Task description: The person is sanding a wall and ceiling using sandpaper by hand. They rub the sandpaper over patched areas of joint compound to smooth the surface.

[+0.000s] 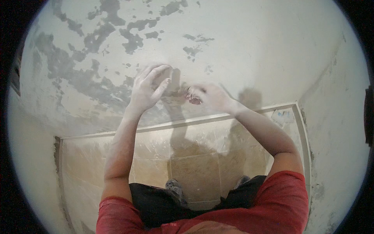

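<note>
My left hand (150, 87), coated in white dust, is at the patchy wall (228, 41). Its fingers curve towards the right around a flat, pale piece that is mostly hidden and hard to identify. My right hand (211, 96), just as dusty and somewhat blurred, is a little lower and to the right. It is closed on a small crumpled reddish piece (195, 101), perhaps sandpaper, whose edge shows below the fingers. The wall has white filler with grey patches (131, 41), mostly on the left and upper parts.
A baseboard (187, 121) runs along the foot of the wall. Dusty tan tiles (192, 175) cover the floor, with my shoes (174, 187) on them. Side walls rise at left and right. A pale crumpled scrap (282, 117) lies in the right corner.
</note>
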Demonstrator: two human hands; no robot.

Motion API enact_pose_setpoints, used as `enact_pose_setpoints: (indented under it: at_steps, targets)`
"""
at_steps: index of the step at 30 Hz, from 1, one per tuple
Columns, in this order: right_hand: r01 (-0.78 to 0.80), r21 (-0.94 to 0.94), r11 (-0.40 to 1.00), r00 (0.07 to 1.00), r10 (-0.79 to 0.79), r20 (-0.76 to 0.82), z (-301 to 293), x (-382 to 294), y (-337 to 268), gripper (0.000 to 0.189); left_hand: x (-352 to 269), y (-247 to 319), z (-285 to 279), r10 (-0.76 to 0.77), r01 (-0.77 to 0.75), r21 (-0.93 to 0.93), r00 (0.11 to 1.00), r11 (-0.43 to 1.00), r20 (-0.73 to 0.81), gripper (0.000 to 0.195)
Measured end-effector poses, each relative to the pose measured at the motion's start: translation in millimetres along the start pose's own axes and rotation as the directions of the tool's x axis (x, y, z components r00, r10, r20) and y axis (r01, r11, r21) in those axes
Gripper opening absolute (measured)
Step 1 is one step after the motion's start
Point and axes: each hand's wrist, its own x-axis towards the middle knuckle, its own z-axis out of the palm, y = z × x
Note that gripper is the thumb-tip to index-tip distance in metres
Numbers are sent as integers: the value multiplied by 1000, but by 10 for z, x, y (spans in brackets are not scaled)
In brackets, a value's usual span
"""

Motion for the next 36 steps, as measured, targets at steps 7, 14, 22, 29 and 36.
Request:
enact_pose_setpoints:
  at_steps: [7, 14, 22, 29, 36]
  targets:
    - [-249, 889, 383, 751, 657, -73, -536, 78, -15, 28, 246, 577, 221, -157, 219, -507, 974, 833, 163, 52]
    - [-216, 860, 463, 728, 664, -174, -581, 98, 148, 32, 399, 635, 362, -337, 364, -724, 922, 586, 190, 31]
    - [-343, 847, 407, 788, 615, 24, -807, 4, -9, 30, 393, 701, 336, -381, 428, -793, 885, 434, 270, 30]
    - [-365, 549, 752, 804, 551, -221, -703, -33, 147, 30, 483, 769, 609, -372, 436, -526, 900, 731, 229, 25]
    - [-329, -309, 892, 670, -10, -742, -780, -290, 505, 46, 548, 612, 718, 301, -243, 302, 940, 922, -162, 31]
